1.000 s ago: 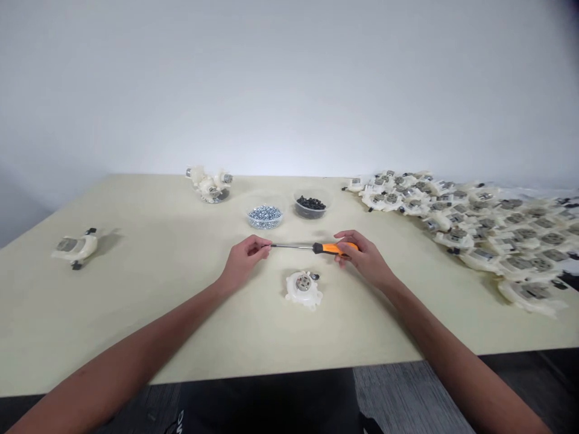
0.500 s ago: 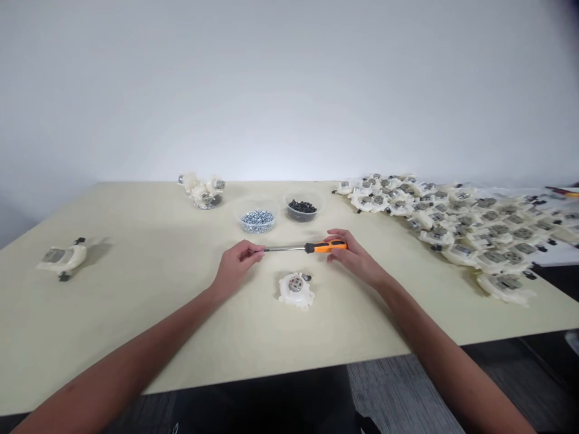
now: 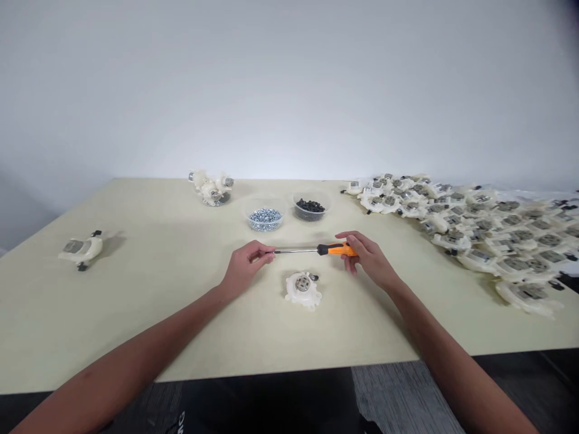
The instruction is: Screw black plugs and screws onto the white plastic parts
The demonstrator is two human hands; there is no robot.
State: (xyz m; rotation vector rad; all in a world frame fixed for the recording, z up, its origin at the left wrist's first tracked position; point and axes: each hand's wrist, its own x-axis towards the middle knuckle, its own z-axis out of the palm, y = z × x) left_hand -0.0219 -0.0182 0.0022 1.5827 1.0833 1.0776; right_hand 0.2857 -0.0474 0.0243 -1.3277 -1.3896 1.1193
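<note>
An orange and black screwdriver (image 3: 335, 249) lies level above the table, its shaft pointing left. My right hand (image 3: 368, 256) is closed around the end of its handle. The fingertips of my left hand (image 3: 246, 263) pinch the shaft's tip; whether a small screw is there too, I cannot tell. Just below the screwdriver, a white plastic housing with a round metal motor (image 3: 303, 290) rests on the table, a small black piece at its upper right. Neither hand touches it.
Beyond my hands stand a clear bowl of silvery screws (image 3: 265, 219) and a bowl of black parts (image 3: 310, 207). Many white motor housings (image 3: 488, 226) cover the table's right side. Another housing (image 3: 81, 249) lies far left; a few (image 3: 211, 188) are heaped at the back left.
The view swung slightly right and then back. Both hands keep their hold on the screwdriver, and the right fingers have shifted a little on the handle. The housing has stayed in place.
</note>
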